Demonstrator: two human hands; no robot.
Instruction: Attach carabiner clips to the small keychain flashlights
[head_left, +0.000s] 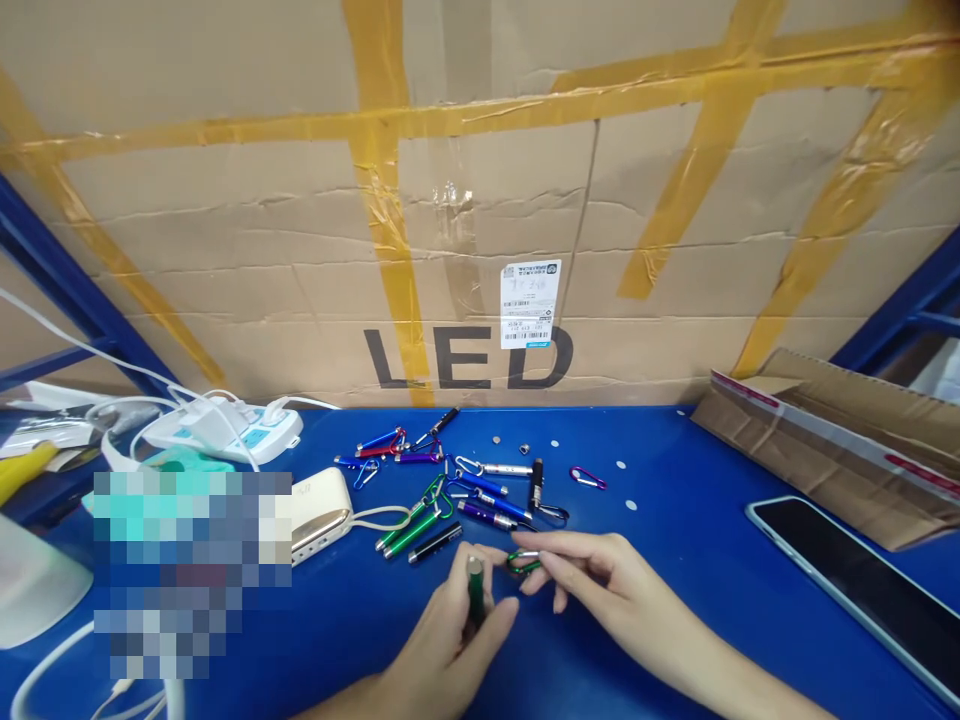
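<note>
In my left hand (pixel 450 625) a small green penlight (pixel 475 590) stands nearly upright, its silver end facing up. The fingers of my right hand (pixel 607 580) pinch a green carabiner clip (pixel 523 562), close to the left fingertips. Just beyond both hands lies a loose group of small penlights, several with carabiners attached. Among them are a green penlight (pixel 412 535), a black penlight (pixel 436 543), a purple penlight (pixel 487 515) and a silver penlight (pixel 508 470). A separate magenta carabiner (pixel 587 478) rests to the right of the group.
A white power bank (pixel 322 515) with a strap stands at left, near a power strip (pixel 262 430) with white cables. On the right are a phone (pixel 862 590) and an open cardboard tray (pixel 832 450). A large taped carton (pixel 300 250) closes off the back of the blue table (pixel 637 650).
</note>
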